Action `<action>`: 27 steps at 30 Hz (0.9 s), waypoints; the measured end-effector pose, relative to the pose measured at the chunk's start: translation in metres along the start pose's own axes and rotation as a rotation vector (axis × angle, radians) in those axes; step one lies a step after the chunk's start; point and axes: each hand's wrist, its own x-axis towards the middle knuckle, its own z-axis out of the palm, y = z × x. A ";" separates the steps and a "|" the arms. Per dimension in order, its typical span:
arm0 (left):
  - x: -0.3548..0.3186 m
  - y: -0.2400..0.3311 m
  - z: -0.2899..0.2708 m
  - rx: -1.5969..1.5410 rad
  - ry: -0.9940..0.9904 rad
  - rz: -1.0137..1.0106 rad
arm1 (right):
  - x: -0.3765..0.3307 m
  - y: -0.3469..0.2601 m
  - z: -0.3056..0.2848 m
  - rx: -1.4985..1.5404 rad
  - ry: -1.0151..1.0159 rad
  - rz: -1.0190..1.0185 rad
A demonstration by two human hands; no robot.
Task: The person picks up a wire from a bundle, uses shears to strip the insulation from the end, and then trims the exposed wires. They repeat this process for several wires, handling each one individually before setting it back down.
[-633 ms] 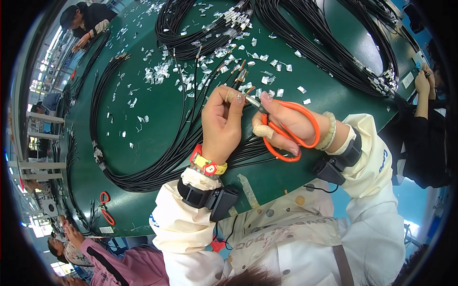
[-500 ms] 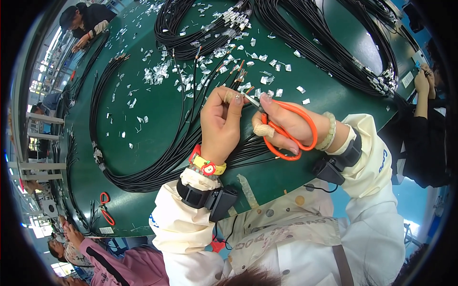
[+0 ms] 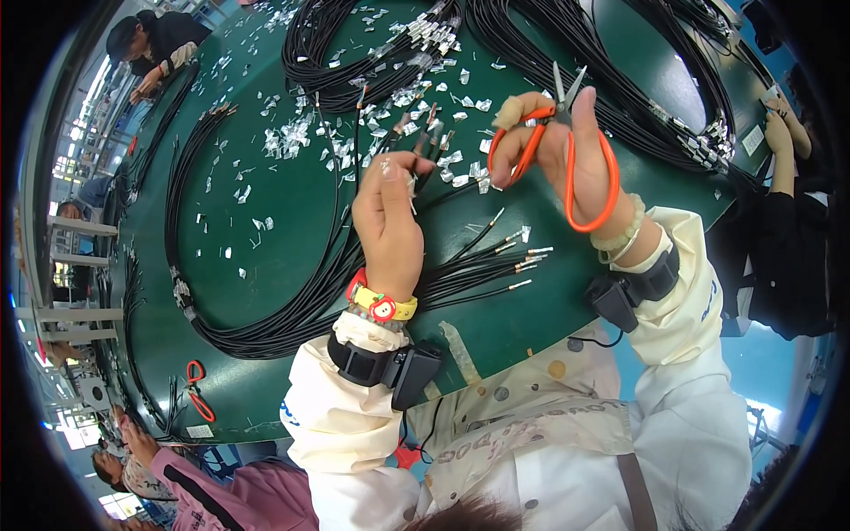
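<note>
Scissors (image 3: pixel 561 115) in right hand (image 3: pixel 553 157), left hand (image 3: pixel 390 226) partly hiding cables (image 3: pixel 447 281) — scraps (image 3: pixel 290 140) beyond

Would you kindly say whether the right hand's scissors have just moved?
Yes, the scissors moved up and rightward, away from the pale strip on the table.

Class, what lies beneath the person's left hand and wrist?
Black cables on the green table emerge either side; the part directly under the left hand is covered.

Factory workshop: green worktable (image 3: pixel 531 319), black cable bundles (image 3: pixel 257 343), silvery scraps (image 3: pixel 288 139), co-workers (image 3: pixel 173 35) alongside.
</note>
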 end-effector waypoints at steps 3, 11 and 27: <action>-0.001 0.008 -0.002 0.406 0.073 0.181 | 0.000 -0.005 0.006 -0.101 0.046 -0.018; 0.007 0.018 -0.020 0.865 0.086 0.592 | 0.008 -0.003 0.015 -0.264 0.146 -0.053; 0.006 0.004 -0.026 0.321 -0.496 -0.148 | 0.023 0.012 0.029 -0.498 0.126 -0.034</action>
